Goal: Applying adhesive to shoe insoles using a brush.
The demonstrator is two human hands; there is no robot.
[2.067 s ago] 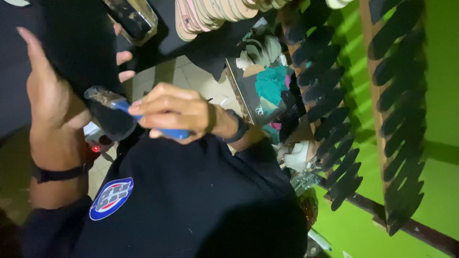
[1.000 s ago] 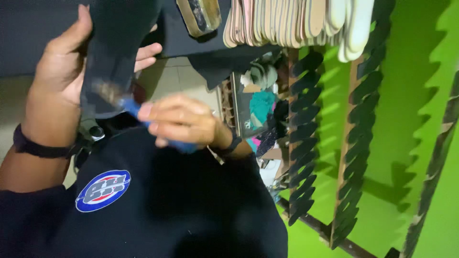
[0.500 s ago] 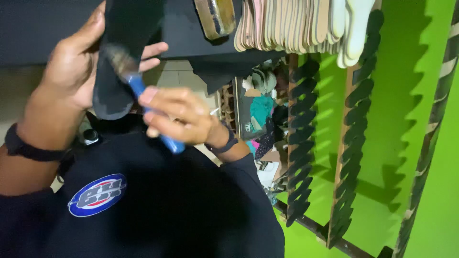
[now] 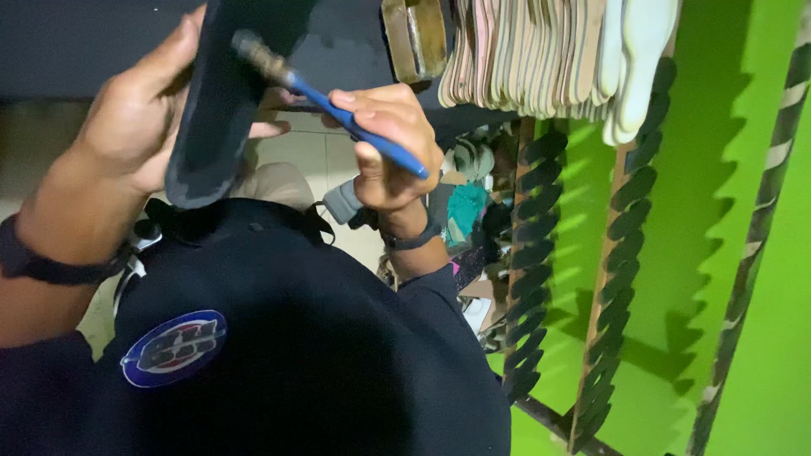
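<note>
My left hand (image 4: 135, 118) grips a dark, flat shoe sole (image 4: 224, 101) and holds it up in front of me, its rounded end pointing down. My right hand (image 4: 389, 143) is closed around the blue handle of a small brush (image 4: 338, 110). The brush's bristle head rests on the upper part of the sole's face. Both wrists wear dark bands. My dark shirt with a round blue and red badge (image 4: 173, 346) fills the lower part of the view.
A row of pale flat soles (image 4: 549, 51) stands packed on a shelf at the top. Notched dark wooden racks (image 4: 625, 253) lean against a bright green wall (image 4: 743, 279) on the right. Mixed clutter (image 4: 469, 211) lies on the floor behind my right wrist.
The sole and both hands have risen in the view. The brush head has travelled from the sole's lower part up to its upper part.
</note>
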